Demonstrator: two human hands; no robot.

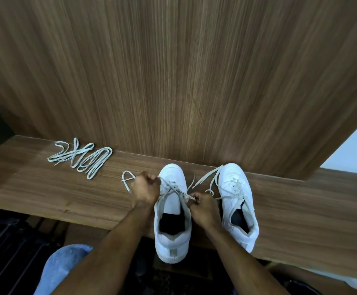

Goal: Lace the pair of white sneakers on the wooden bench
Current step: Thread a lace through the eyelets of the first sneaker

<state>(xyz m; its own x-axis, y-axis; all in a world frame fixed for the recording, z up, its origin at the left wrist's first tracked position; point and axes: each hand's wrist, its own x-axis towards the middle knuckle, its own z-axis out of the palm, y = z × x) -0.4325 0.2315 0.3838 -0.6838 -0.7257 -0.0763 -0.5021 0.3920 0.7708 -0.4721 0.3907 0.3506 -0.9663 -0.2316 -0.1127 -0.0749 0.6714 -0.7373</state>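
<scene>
Mid-lacing, both hands pinch the limp lace.
Left hand (pixel 144 191) and right hand (pixel 201 207) each grip an end of the lace (pixel 174 189) over the light left sneaker (pixel 172 211); hold near the stiff tips.

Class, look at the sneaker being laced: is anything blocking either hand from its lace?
Nothing visible: the left hand and right hand already grip the grey lace over the left white sneaker.

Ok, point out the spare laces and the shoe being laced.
spare laces (pixel 81 156), head view, middle of the loose bundle
left sneaker (pixel 171 174), head view, toe cap
</scene>
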